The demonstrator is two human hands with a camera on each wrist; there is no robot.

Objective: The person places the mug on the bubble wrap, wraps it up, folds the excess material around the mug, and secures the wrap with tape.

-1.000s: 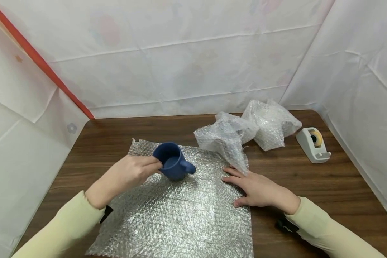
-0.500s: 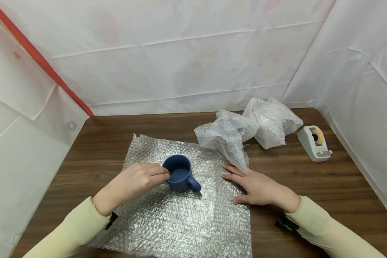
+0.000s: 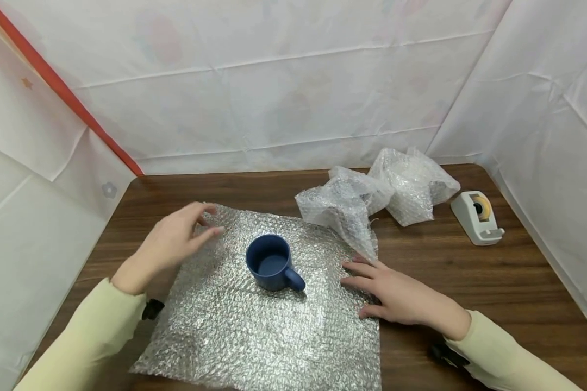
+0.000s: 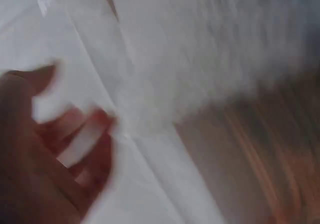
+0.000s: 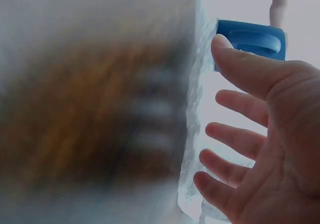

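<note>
A blue mug (image 3: 270, 263) stands upright on a sheet of bubble wrap (image 3: 254, 336), its handle pointing to the lower right. My left hand (image 3: 173, 236) is near the sheet's far left corner, apart from the mug, with thumb and fingers spread and nothing between them. In the left wrist view that hand (image 4: 55, 144) is blurred. At the sheet's right edge my right hand (image 3: 401, 296) has its fingers spread, holding nothing. The right wrist view shows this hand's fingers (image 5: 240, 139) loosely extended, with the mug (image 5: 252, 39) beyond the thumb.
Two crumpled pieces of bubble wrap, a nearer one (image 3: 344, 203) and a farther one (image 3: 411, 184), lie at the back right. The nearer one overlaps the sheet's far right corner. A white tape dispenser (image 3: 476, 217) stands on the wooden table (image 3: 450, 260). White curtains (image 3: 283, 98) surround the table.
The mug came toward me and slightly right, settling on the sheet. My left hand then let go and moved left and away from me. The right hand shifted slightly right and toward me.
</note>
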